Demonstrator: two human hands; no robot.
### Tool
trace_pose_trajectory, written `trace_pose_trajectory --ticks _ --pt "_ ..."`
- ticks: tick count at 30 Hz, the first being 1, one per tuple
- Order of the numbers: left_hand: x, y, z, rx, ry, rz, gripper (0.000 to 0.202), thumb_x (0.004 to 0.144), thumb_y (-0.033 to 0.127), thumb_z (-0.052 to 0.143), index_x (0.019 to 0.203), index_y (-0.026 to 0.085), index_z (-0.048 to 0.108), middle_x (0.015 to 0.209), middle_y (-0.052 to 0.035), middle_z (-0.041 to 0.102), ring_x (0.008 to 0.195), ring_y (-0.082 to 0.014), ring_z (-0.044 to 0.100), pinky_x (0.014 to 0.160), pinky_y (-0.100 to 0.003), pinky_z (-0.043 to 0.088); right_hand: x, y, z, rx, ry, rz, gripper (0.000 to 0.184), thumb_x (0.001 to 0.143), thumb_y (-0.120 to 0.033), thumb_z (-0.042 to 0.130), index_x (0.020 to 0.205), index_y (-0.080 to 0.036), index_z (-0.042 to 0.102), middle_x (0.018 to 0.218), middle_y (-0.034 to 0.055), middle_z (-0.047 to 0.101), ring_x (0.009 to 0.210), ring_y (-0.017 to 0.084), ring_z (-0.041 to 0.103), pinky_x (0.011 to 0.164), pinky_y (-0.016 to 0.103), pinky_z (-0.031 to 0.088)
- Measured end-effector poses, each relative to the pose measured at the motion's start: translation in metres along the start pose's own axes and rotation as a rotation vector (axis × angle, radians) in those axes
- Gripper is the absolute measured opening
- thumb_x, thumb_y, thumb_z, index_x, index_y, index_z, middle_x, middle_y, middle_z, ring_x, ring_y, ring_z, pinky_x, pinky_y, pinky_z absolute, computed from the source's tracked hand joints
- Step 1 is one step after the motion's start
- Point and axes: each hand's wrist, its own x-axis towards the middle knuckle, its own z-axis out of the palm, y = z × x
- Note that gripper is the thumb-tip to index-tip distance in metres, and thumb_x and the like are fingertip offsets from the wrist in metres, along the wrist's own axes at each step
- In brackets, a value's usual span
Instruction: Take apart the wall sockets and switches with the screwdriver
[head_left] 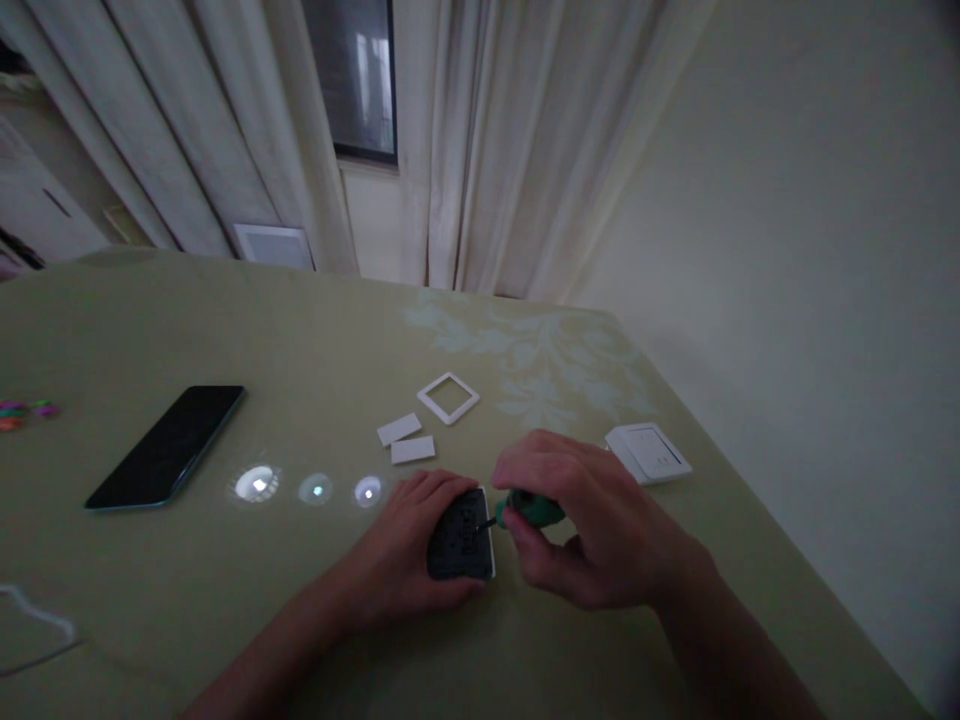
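Note:
My left hand (405,555) grips a dark wall switch module (456,545) with a white edge, its black back facing up, low over the table. Between the fingers of my right hand (592,520) is a green-handled screwdriver (532,508). Its thin dark shaft points left, and the tip meets the back of the module; the exact spot it touches is too small to make out. Just beyond my left hand lie two white rectangular plates (412,450), one partly against the other. A square white frame (448,398) rests farther back.
A white socket panel (651,452) lies near the table's right edge, by the wall. To the left are a black tablet-like device (169,445), small coloured bits (22,412) and a pale cable (37,610). Lamp reflections shine on the tabletop (187,600); curtains (517,150) hang behind.

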Motion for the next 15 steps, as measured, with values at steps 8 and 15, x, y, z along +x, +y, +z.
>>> trace_pose_trajectory --ticks 8,15 --pt "0.003 0.008 -0.006 -0.005 -0.012 0.015 0.061 0.079 0.036 0.090 0.134 0.030 0.064 0.136 -0.0067 0.071 0.125 -0.0357 0.064 0.112 -0.054 0.049 0.003 -0.016 -0.004 -0.113 -0.059 -0.003 0.021 0.095 -0.013 0.062 0.115 -0.020 0.060 0.099 0.0055 0.076 0.084 0.020 0.070 0.073 0.031 0.055" --pt "0.002 0.010 -0.005 0.014 0.021 0.016 0.060 0.083 0.036 0.086 0.139 0.031 0.063 0.137 -0.0057 0.070 0.126 -0.0358 0.064 0.115 -0.055 0.049 0.004 -0.027 -0.010 -0.020 -0.076 0.049 0.025 0.103 -0.009 0.056 0.124 -0.018 0.066 0.106 0.0065 0.077 0.094 0.020 0.070 0.084 0.032 0.057"
